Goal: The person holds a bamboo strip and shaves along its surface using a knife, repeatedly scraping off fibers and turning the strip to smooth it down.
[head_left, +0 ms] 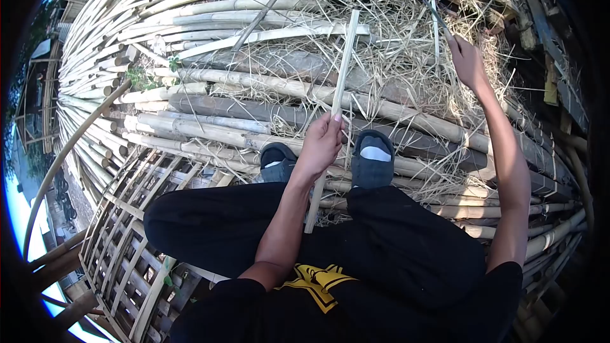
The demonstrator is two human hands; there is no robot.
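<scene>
A pale split bamboo strip (345, 67) stands nearly upright in the view, with my left hand (323, 141) wrapped round its middle; its lower end reaches down between my knees. Out to the right, my right hand (467, 62) is closed on the handle of a knife (438, 18), whose thin blade points up and left over the shavings. Beside the blade runs another thin pale strip (433, 0). Loose bamboo shavings (400, 57) lie thick between the two hands.
Bamboo poles (229, 78) cover the ground beyond my sandals (372, 168). A woven bamboo lattice (136, 241) stands at the lower left. More poles (95, 51) fan out at the upper left, and dark timber (534, 19) lies at the upper right.
</scene>
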